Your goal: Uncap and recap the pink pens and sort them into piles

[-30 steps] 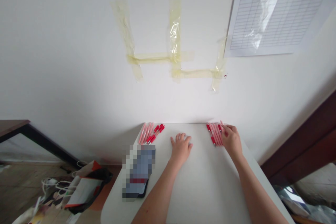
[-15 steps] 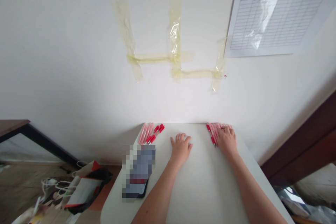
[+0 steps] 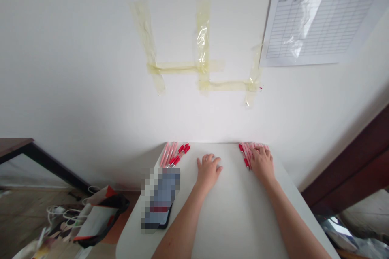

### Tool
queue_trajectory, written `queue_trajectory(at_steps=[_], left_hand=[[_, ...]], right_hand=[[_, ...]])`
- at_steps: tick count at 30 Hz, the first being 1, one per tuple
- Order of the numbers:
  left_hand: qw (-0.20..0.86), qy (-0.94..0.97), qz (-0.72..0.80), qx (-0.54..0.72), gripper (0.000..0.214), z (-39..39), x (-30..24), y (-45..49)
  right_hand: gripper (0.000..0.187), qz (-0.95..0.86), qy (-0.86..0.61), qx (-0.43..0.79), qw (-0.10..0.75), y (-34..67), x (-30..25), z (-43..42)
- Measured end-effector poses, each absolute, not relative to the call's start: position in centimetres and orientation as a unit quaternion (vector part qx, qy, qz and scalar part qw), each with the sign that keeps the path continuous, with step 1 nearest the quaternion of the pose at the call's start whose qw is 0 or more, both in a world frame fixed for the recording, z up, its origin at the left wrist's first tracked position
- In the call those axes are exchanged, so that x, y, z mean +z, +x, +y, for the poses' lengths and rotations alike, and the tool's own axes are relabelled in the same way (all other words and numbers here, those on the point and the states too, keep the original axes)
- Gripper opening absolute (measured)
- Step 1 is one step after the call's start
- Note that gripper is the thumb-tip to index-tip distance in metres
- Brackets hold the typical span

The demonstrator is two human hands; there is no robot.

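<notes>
My left hand rests on the white table, fingers spread, holding nothing. Over the row of pink pens at the table's far right lies my right hand, palm down with its fingers stretched out and touching them. It partly hides these pens. At the left end of that row is a red-and-clear pen. Several more pink pens lie side by side at the far left corner, with red-and-clear pens slanted beside them.
A phone, partly blurred out, lies at the table's left side. The white wall stands right behind the table, with yellowish tape strips and a printed sheet on it. Bags and cables are on the floor to the left.
</notes>
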State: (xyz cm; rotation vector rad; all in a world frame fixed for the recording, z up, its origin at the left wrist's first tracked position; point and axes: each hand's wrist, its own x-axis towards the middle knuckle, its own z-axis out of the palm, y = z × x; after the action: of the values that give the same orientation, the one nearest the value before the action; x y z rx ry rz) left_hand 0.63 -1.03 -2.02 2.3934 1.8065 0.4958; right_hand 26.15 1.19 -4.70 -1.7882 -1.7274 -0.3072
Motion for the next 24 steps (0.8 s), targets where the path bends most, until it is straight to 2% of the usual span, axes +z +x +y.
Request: queue_trajectory(at_steps=[7,13,16,19,24], left_hand=[[0.026,0.765,0.618,0.181,0.027,-0.4,-1.7,-0.1],[-0.026,0.732,0.66,0.167,0.023,0.2,-0.9,-1.3],[-0.069,0.684,0.706,0.168,0.029,0.3,-0.6,-1.7],[-0.113,0.623,0.755,0.174,0.045,0.4,-0.6,-1.9],[-0.119,0.571,0.799,0.149,0.055,0.9,-1.3,-2.0]], right_hand=[[0.035,-0.688,-0.631,-0.117,0.338,24.9,-4.1,0.8],[0.034,-0.778,-0.529,-0.076,0.331,22.0,-3.7,-0.2],[0.03,-0.812,-0.495,-0.062,0.304,20.6,-3.7,-0.7],[0.027,-0.824,-0.483,-0.059,0.291,19.8,-3.6,-1.0],[0.026,-0.819,-0.493,-0.053,0.29,20.1,-3.4,-1.0]])
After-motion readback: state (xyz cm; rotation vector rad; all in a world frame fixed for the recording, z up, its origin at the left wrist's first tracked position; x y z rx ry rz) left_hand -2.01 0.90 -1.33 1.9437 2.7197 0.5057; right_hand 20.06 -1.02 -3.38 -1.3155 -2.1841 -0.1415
